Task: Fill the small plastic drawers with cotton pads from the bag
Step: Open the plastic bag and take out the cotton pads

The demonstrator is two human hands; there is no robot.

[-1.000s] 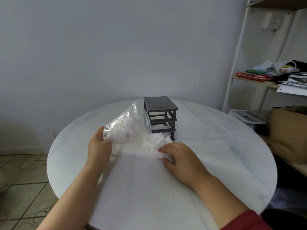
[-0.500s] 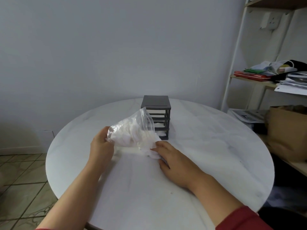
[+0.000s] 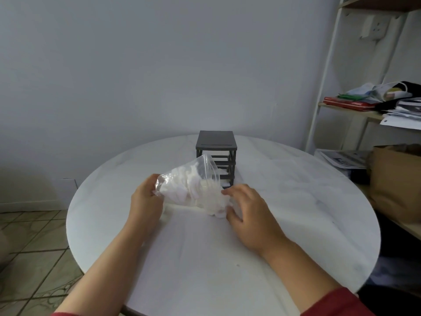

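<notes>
Now: left hand (image 3: 145,200) grips one end of clear bag (image 3: 190,176), which spans between both hands above table (image 3: 296,201). Right hand (image 3: 249,215) at other end, fingers curved against bunched cotton pads (image 3: 213,202); actual grip cannot tell. Dark drawer unit (image 3: 216,142) just beyond hands, partly behind bag.

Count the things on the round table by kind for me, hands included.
clear bag: 1
grey drawer unit: 1
hands: 2 (left hand, right hand)
cotton pads: heaped in the bag, too many to count
Total: 4, pads left out
</notes>
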